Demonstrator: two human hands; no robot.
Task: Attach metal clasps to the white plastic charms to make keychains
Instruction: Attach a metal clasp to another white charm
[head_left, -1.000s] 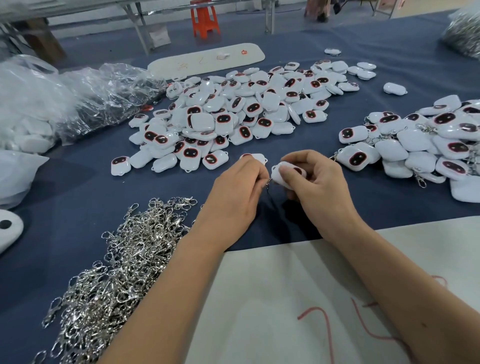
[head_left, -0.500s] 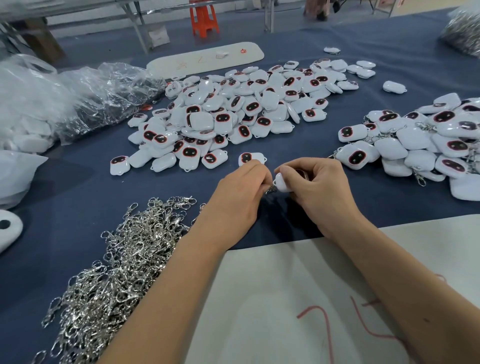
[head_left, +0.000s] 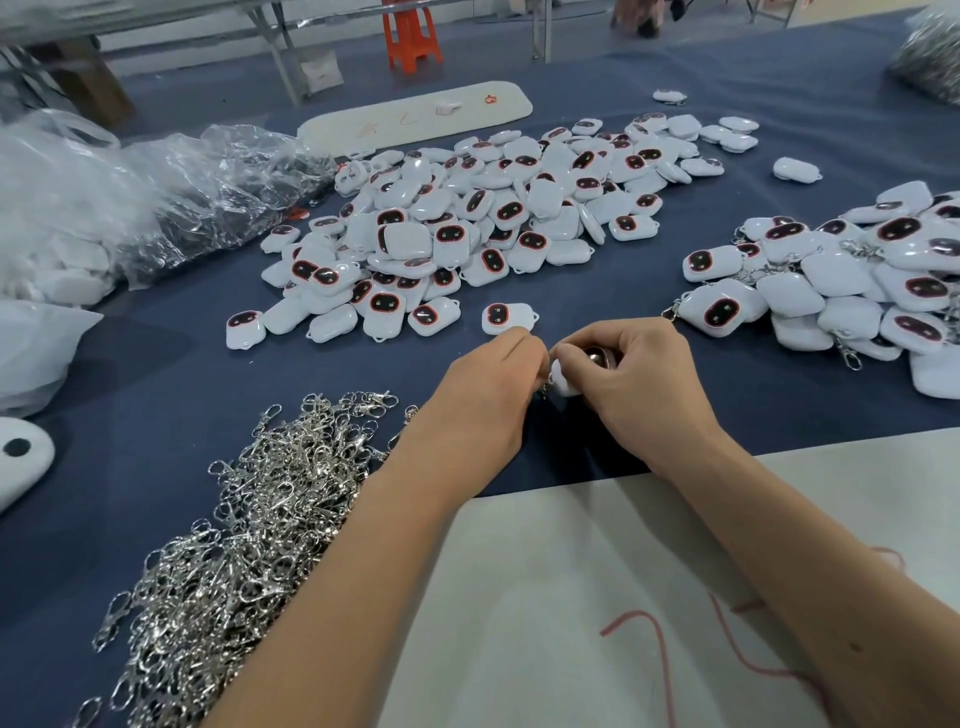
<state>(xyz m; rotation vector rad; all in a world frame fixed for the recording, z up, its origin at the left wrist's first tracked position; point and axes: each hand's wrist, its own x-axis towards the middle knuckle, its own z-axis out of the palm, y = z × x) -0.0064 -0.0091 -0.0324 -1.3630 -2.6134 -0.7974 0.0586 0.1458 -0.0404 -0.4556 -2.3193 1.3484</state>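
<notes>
My right hand (head_left: 644, 384) grips a white plastic charm (head_left: 562, 382) with a dark oval face, mostly hidden under its fingers. My left hand (head_left: 488, 395) pinches a small metal clasp (head_left: 543, 388) against the charm's left edge; only a bit of the clasp shows between the two hands. A heap of loose silver clasps (head_left: 249, 525) lies at the lower left. A big pile of bare charms (head_left: 478, 223) spreads across the middle of the blue cloth. Charms with clasps on them (head_left: 852, 280) are heaped at the right. One single charm (head_left: 506, 317) lies just beyond my left hand.
A white board (head_left: 597, 597) covers the near table under my forearms. Crumpled clear plastic bags (head_left: 156, 208) sit at the far left. A long white board (head_left: 415, 117) lies behind the charm pile, and an orange stool (head_left: 413, 36) stands past the table.
Both hands have dropped slightly nearer to me and closed together. The charm has turned in my right hand, so less of it shows now.
</notes>
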